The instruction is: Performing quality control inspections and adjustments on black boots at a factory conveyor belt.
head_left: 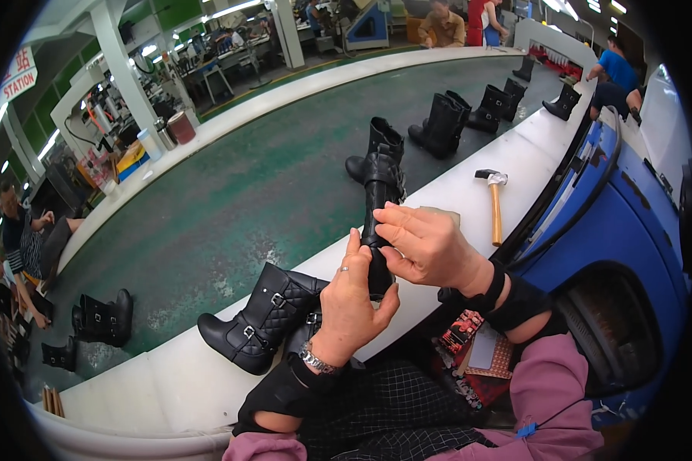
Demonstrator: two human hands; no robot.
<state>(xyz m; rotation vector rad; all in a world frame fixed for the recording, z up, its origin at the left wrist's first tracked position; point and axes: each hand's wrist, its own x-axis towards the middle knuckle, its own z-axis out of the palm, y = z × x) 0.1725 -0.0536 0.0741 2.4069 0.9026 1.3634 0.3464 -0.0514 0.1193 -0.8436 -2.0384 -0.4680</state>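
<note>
I hold a black boot (pixel 382 188) upright between both hands, above the white edge of the conveyor (pixel 469 192). My left hand (pixel 351 307), with a ring and a metal wristwatch, grips the boot's lower shaft from the left. My right hand (pixel 429 247) closes on the shaft from the right, fingertips pressed to its front. Just below my left hand a second black quilted boot (pixel 261 316) with buckled straps lies on its side on the white ledge. Both forearms wear black sleeves over pink cuffs.
A wooden-handled hammer (pixel 494 201) lies on the white ledge to the right. More black boots (pixel 446 123) stand further along the green belt (pixel 231 200), and others (pixel 100 319) at the left. A blue machine (pixel 623 223) stands at my right. Other people work along the line.
</note>
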